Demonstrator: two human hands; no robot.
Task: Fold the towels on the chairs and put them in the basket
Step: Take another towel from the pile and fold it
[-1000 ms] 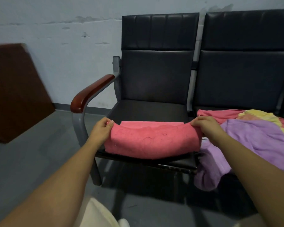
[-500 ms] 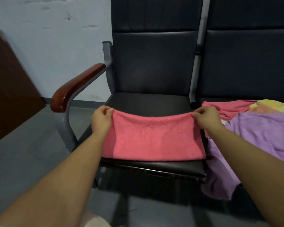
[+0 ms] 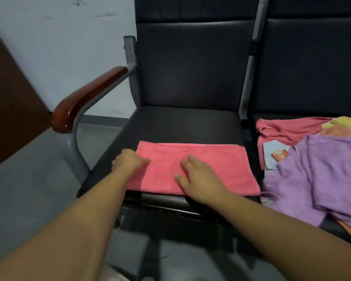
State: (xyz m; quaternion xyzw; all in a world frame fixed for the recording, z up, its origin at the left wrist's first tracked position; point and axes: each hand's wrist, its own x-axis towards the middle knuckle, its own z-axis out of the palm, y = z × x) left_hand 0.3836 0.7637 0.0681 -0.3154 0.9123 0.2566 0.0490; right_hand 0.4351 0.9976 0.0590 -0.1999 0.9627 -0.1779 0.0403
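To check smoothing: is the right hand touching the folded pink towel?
Touching. The head view shows the right hand flat on the folded pink towel.

You are in what looks like a waiting room: black padded chairs [image 3: 193, 63] joined in a row stand by a bare, pale wall [image 3: 69, 37] on a grey floor [image 3: 28, 199], with a brown board [image 3: 6, 108] leaning at the far left.

Folded towel [image 3: 221, 169] on left seat [image 3: 180, 124]; towel heap [image 3: 322, 163] right
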